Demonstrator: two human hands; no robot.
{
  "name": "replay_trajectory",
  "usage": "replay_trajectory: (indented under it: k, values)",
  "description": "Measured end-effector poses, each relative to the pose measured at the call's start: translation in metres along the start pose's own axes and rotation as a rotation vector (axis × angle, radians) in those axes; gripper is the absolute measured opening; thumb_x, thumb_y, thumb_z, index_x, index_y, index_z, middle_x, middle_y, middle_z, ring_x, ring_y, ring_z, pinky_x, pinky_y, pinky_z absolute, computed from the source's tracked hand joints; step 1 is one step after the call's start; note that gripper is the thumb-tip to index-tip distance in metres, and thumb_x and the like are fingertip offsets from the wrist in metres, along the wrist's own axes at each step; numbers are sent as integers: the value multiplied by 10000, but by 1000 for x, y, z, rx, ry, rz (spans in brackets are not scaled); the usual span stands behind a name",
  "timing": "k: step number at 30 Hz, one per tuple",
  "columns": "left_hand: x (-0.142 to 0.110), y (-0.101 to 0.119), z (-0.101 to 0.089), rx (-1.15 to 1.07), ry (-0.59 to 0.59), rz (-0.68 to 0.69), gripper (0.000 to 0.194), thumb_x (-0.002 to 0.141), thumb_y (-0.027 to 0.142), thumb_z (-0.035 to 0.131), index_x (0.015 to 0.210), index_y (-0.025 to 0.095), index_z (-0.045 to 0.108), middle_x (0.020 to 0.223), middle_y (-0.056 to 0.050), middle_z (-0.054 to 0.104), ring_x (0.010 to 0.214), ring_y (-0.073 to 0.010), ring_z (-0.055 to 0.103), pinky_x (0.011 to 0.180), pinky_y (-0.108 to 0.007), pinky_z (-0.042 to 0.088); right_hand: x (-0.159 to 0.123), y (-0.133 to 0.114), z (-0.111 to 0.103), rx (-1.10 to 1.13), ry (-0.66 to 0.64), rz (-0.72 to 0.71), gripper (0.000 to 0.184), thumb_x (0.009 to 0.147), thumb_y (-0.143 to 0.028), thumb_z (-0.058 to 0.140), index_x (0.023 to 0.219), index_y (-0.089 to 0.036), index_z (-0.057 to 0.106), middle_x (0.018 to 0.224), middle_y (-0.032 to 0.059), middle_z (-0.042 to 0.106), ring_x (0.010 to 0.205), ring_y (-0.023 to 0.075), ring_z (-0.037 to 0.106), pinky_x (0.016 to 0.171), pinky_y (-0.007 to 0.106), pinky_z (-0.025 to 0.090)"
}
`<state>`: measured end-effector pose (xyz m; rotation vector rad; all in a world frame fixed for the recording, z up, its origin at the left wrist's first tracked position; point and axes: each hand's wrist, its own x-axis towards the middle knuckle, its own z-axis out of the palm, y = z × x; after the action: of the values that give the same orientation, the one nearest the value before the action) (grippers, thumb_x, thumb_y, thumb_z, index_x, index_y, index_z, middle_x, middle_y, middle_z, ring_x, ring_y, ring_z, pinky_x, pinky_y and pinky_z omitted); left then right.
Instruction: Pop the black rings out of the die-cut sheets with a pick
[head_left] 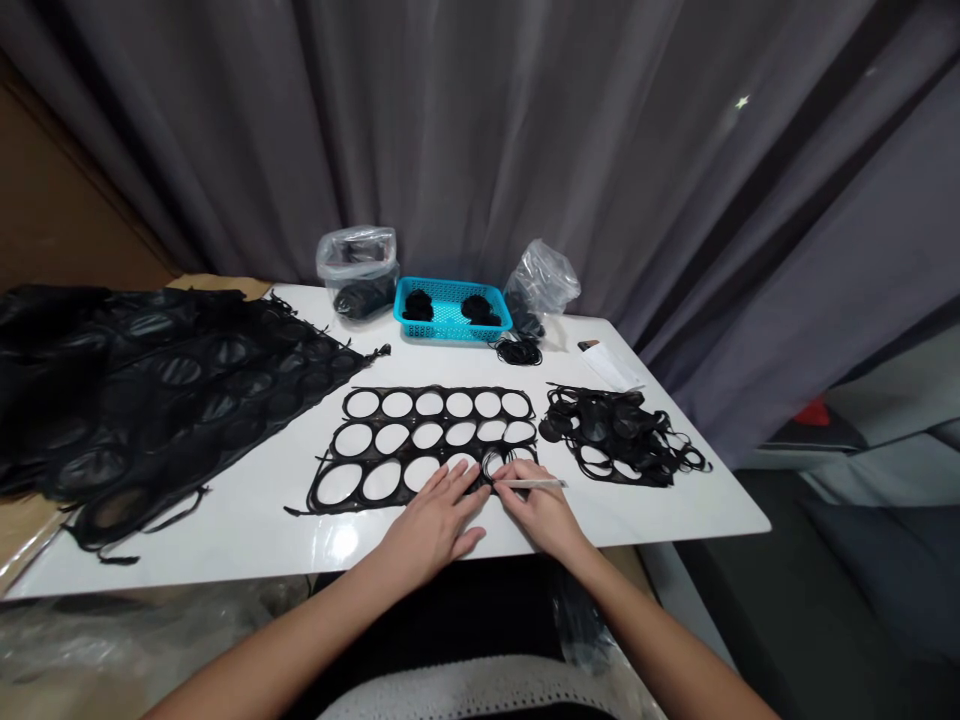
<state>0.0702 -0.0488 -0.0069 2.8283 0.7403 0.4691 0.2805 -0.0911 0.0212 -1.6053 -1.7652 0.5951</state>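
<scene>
A black rubber sheet (427, 440) with rows of round cut-out holes lies flat on the white table (247, 510). My left hand (439, 520) rests flat on the sheet's near edge with its fingers stretched out. My right hand (541, 512) is closed in a pinch on a thin pale tool (534, 484), its tip at a ring on the sheet's near right corner.
A pile of loose black rings (619, 435) lies to the right. A big heap of black sheets (142, 390) covers the left end. At the back stand a blue basket (450, 308), two clear bags (358, 268) and a coil of thin rings (519, 351).
</scene>
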Motion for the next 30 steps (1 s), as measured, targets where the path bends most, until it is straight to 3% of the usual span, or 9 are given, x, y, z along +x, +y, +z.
replay_trajectory:
  k: [4, 9, 11, 15, 17, 19, 22, 26, 30]
  values:
    - [0, 0, 1, -5, 13, -2, 495, 959, 341, 590, 1426, 210, 491, 1558, -139, 395, 1453, -300, 350, 1174, -486, 312, -8, -1, 6, -109, 16, -56, 112, 935, -195, 540, 834, -224, 577, 1014, 47, 707, 964, 235, 619, 881, 397, 403]
    - [0, 1, -2, -8, -5, 1, 482, 949, 328, 602, 1406, 205, 509, 1544, -138, 419, 1448, -305, 358, 1169, -494, 320, 5, 4, 3, -345, -28, -312, 246, 880, -79, 491, 1063, -189, 612, 1082, 120, 697, 1054, 279, 594, 936, 439, 359]
    - [0, 1, -4, -5, -14, 0, 472, 946, 318, 606, 1394, 199, 518, 1548, -137, 412, 1446, -306, 362, 1167, -491, 323, 26, 14, -14, -443, 64, -255, 216, 889, -92, 456, 996, -181, 622, 984, 120, 702, 961, 276, 605, 912, 436, 355]
    - [1, 1, -7, -21, -15, 0, 456, 952, 322, 602, 1384, 200, 524, 1551, -140, 407, 1446, -308, 361, 1166, -496, 326, 74, 42, -63, -469, 382, 35, 188, 922, -233, 428, 835, -197, 591, 786, 94, 675, 740, 240, 585, 765, 357, 379]
    - [1, 2, -11, -37, -17, 7, 456, 953, 316, 600, 1385, 196, 521, 1545, -148, 412, 1448, -315, 356, 1164, -507, 330, 88, 49, -80, -397, 439, 131, 187, 909, -298, 447, 791, -212, 564, 722, 68, 653, 662, 219, 554, 697, 323, 374]
    - [-1, 5, -16, -66, -19, 36, 454, 957, 299, 594, 1392, 201, 513, 1546, -146, 410, 1456, -318, 338, 1160, -505, 343, 93, 48, -83, -301, 434, 175, 215, 890, -361, 485, 729, -226, 531, 661, 38, 622, 619, 202, 527, 663, 307, 371]
    - [-9, 10, -23, -133, 46, 33, 460, 970, 269, 567, 1420, 230, 479, 1540, -127, 409, 1442, -296, 365, 1139, -466, 393, 85, 27, -63, -121, 301, 155, 262, 865, -410, 542, 678, -227, 528, 651, 21, 625, 623, 189, 540, 647, 291, 390]
    - [-25, 12, -23, -100, 190, -124, 426, 982, 259, 525, 1401, 191, 488, 1397, -153, 533, 1300, -295, 523, 1060, -463, 478, 59, -12, -19, 119, 18, 52, 174, 882, -349, 561, 780, -218, 612, 842, 24, 721, 800, 195, 641, 747, 282, 453]
    - [-38, 9, -16, 20, 186, -121, 427, 994, 298, 525, 1392, 144, 501, 1384, -153, 571, 1337, -311, 493, 1090, -476, 446, 33, -33, 10, 157, -158, 19, 119, 896, -288, 566, 803, -229, 610, 891, 2, 732, 835, 187, 656, 791, 288, 461]
